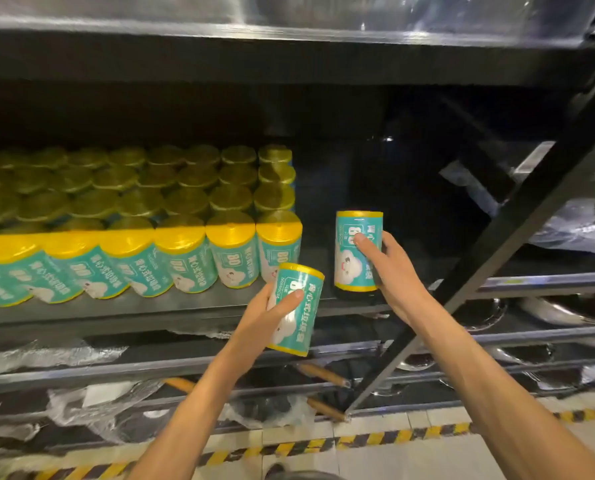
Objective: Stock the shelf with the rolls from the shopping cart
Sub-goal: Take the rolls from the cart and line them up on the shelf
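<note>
Each of my hands holds a teal roll with yellow ends and a white cloud picture. My left hand (268,315) grips one roll (298,327) tilted, in front of the black shelf's (150,315) front edge. My right hand (389,268) grips a second roll (353,268) upright, its bottom at the shelf board, a gap to the right of the stocked rolls (233,251). Those stocked rolls stand in several rows filling the shelf's left part. The shopping cart is out of view.
A black diagonal brace (497,258) crosses in front of the shelf's right end, close to my right forearm. Lower shelves hold wooden-handled items (323,374), metal pans (548,313) and plastic wrap. Yellow-black tape (393,438) marks the floor.
</note>
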